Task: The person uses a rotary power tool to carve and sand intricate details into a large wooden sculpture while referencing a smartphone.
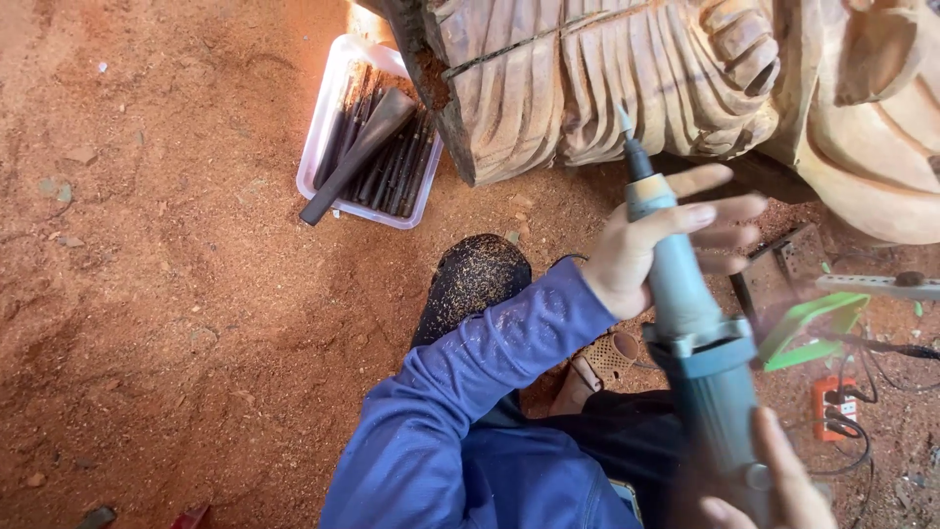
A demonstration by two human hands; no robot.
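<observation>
A teal rotary carving tool (685, 313) points up at a large carved wooden sculpture (607, 88) with folded, ribbed relief. Its thin bit touches or nearly touches the carved folds. My left hand (666, 240), in a blue sleeve, lies against the tool's slim front part with its fingers spread. My right hand (774, 480) grips the thick rear body of the tool at the bottom right and is partly cut off by the frame edge.
A white plastic tray (328, 108) holding several dark chisels and a wooden mallet sits on the red sawdust-covered ground. A black shoe (470, 279) and a tan sandal (602, 362) lie near my knee. A green object, cables and an orange power socket (832, 402) lie at right.
</observation>
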